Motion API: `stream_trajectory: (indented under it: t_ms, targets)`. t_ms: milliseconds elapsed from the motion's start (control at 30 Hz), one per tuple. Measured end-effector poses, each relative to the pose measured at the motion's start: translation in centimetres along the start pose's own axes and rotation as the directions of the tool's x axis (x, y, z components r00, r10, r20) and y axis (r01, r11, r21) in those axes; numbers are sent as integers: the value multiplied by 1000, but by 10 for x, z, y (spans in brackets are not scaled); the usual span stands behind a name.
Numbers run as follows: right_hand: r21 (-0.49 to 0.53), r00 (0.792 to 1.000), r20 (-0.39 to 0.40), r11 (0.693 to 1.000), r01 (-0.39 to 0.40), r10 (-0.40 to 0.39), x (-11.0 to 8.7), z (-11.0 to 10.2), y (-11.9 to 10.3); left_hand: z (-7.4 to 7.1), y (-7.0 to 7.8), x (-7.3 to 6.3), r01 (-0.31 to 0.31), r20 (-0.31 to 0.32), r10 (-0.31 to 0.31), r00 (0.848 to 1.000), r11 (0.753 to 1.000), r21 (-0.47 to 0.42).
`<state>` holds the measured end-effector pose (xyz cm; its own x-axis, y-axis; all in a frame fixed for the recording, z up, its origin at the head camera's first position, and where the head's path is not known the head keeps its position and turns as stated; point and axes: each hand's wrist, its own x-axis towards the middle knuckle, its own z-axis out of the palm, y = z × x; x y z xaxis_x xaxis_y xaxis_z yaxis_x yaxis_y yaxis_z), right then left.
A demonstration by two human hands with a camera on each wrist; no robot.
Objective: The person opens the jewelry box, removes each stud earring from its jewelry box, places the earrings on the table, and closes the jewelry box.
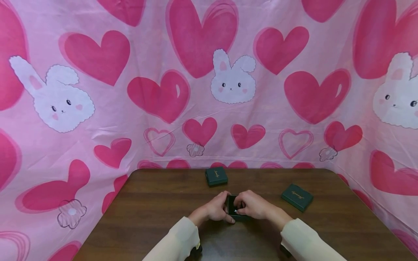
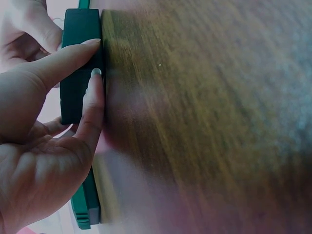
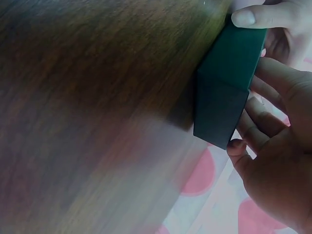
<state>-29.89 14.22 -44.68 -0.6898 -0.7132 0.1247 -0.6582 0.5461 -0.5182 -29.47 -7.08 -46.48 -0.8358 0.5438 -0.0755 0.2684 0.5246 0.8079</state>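
A dark green jewelry box base with a black inside stands uncovered on the wooden table. My left hand grips its left side; in the left wrist view the thumb and a finger lie against the green wall. Inside the box shows a small silvery piece of jewelry. My right hand reaches in from above with bent fingers, thumb tip right beside the silvery piece. I cannot tell whether these fingers pinch it. In the right wrist view, the right hand's fingers pass over the rim of the box.
A green box with gold lettering sits near the table's back edge. Another flat green piece with gold lettering lies to the right, turned at an angle. Behind the wooden table hangs a pink cloth with hearts and rabbits.
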Motion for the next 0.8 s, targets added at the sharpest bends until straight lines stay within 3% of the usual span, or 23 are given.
stream_trajectory:
  t_ms: [300,800]
  targets:
    - [-12,999,13,999,-47,47,3,1,-4,0,3,-2,5,-1,-5,1000,1000,-2]
    - [-43,994,3,994,-105,105,9,5,-11,0,-3,1,-37,14,37,999,999,5]
